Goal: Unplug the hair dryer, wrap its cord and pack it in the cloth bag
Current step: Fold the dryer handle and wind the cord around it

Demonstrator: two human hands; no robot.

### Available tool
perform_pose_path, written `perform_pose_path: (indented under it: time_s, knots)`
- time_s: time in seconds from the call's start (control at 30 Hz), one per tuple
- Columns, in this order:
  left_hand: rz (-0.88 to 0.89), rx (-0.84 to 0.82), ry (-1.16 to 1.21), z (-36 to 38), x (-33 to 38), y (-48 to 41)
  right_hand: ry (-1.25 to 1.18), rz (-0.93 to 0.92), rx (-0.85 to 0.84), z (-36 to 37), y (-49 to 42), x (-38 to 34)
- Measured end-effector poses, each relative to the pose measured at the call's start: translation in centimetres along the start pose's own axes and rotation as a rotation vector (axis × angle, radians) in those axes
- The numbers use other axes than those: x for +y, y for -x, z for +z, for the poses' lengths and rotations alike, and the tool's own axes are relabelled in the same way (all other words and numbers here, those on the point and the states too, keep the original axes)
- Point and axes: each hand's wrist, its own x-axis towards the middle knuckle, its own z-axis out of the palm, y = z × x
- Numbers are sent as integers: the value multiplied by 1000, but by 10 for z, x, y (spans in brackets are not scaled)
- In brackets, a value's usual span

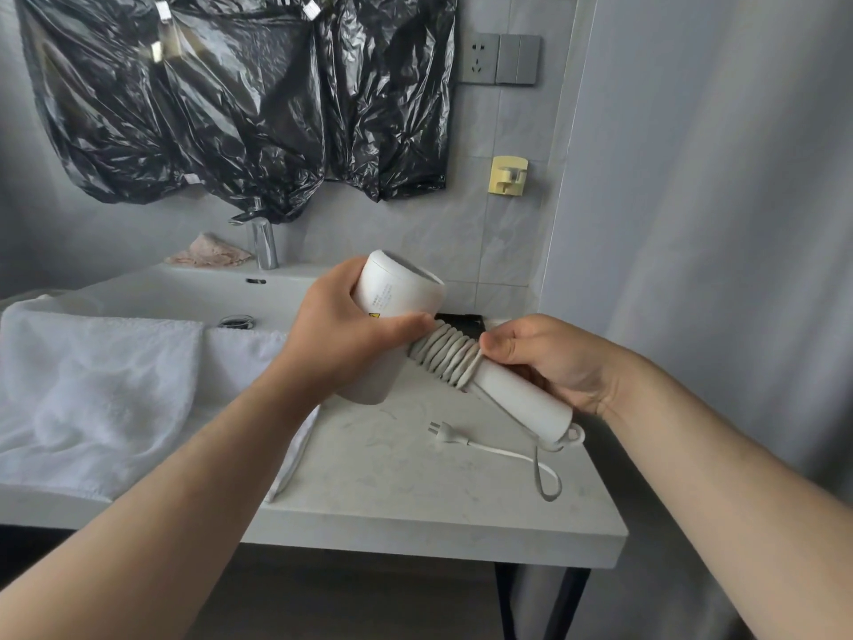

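white plastic hair dryer (401, 288): front hid behind l grip (341, 330), which clasps barrel; r grip (549, 358) pinches pale cord (450, 358) coiled rnd handle.

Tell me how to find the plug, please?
Look at the pale counter right of the sink. Just below the hair dryer lies the plug, flat on the counter. It is the small white piece with metal prongs ending the loose cord.
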Motion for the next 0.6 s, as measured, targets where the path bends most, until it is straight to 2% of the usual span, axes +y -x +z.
perform_pose_path:
  time_s: [0.07, 0.17, 0.3, 0.37, 0.5, 0.6]
  knots:
    - [-30, -42, 86, 0, 0, 0, -75, -6, 40, -3, -1, 5]
    - [-114, -22, 195, 3, -1, 0, -173, -4, 94, -4, -5, 8]
    - [-199, 40, 280, 8, -3, 3, -643, 10, 12, 6, -14, 19]
    - [-252, 71, 346, 11, -4, 5, -771, -12, 69, 15, -18, 24]
    - [-343, 172, 406, 18, -7, 6, -902, -32, 251, 34, -24, 29]
    - [-333, 240, 323, 20, -8, 6, -805, -83, 376, 46, -28, 35]
